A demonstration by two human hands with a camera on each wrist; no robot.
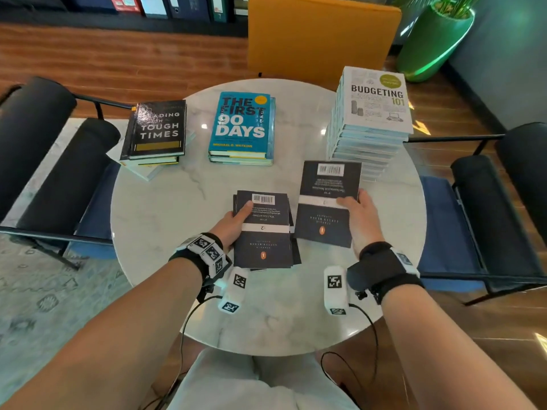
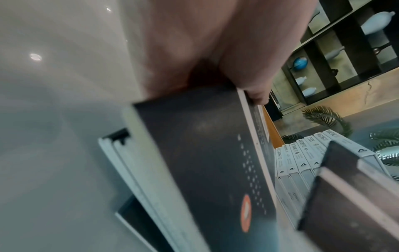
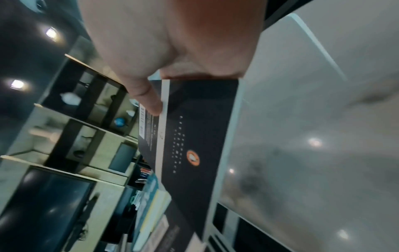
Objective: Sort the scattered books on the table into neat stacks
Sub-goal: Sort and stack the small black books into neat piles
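Two thin black paperbacks with a white band and an orange logo are in my hands at the near middle of the round marble table (image 1: 165, 232). My left hand (image 1: 235, 221) grips one black book (image 1: 263, 232) by its left edge, thumb on the cover, above several more black books (image 1: 296, 255) lying under it. My right hand (image 1: 356, 214) pinches the other black book (image 1: 325, 202) at its right edge, lifted and tilted. The left wrist view shows my left thumb (image 2: 257, 95) on the black book (image 2: 205, 162). In the right wrist view my right thumb (image 3: 149, 100) lies on its black book (image 3: 194, 136).
Three stacks stand at the table's far side: a black "Tough Times" stack (image 1: 157, 134) left, a blue "First 90 Days" stack (image 1: 242, 128) middle, a tall white "Budgeting 101" stack (image 1: 370, 119) right. Black chairs (image 1: 44, 161) flank the table; an orange chair (image 1: 319, 34) stands behind.
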